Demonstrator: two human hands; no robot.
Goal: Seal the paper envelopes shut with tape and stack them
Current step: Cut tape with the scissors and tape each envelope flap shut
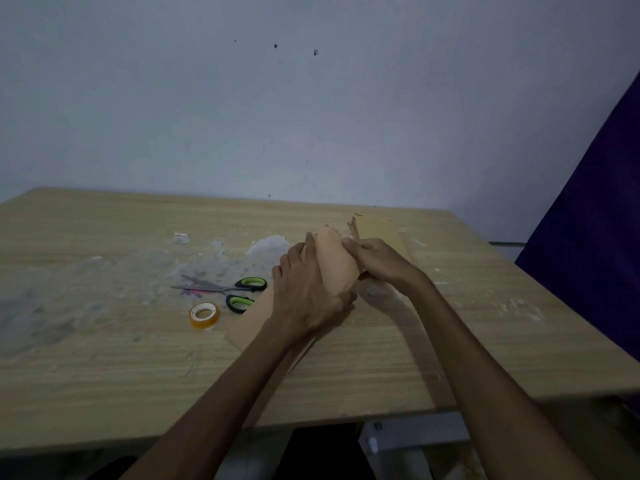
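Observation:
A tan paper envelope is held above the wooden table between both hands. My left hand grips its left side and near end, fingers curled round the edge. My right hand pinches its right edge. Behind my right hand lies a stack of brown envelopes, partly hidden. Another brown envelope lies flat under my left wrist. A roll of clear tape sits on the table to the left.
Scissors with green-and-black handles lie just behind the tape roll. Crumpled clear tape scraps and white bits litter the table's middle and left. A purple cloth hangs at the right. A pale wall stands behind the table.

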